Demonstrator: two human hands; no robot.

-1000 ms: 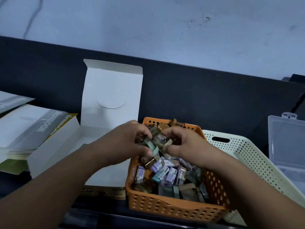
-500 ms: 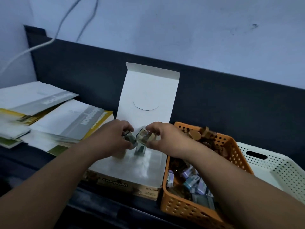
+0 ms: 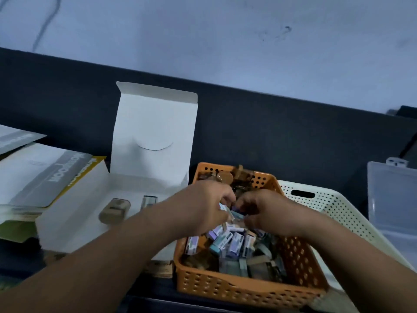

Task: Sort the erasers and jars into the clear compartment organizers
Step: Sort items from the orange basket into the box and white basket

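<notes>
Both my hands have swung back from the white box (image 3: 74,222) to the orange basket (image 3: 248,288), leaving 1 jar (image 3: 115,210) and 1 eraser (image 3: 149,201) lying near the box's far edge. My right hand (image 3: 268,213) pinches a blue-wrapped eraser (image 3: 237,214) above the heap of erasers (image 3: 228,241). My left hand (image 3: 203,206) curls beside it, fingertips meeting; whether it grips anything I cannot tell. The clear organizer (image 3: 392,199) stands open beyond the cream basket (image 3: 334,206).
</notes>
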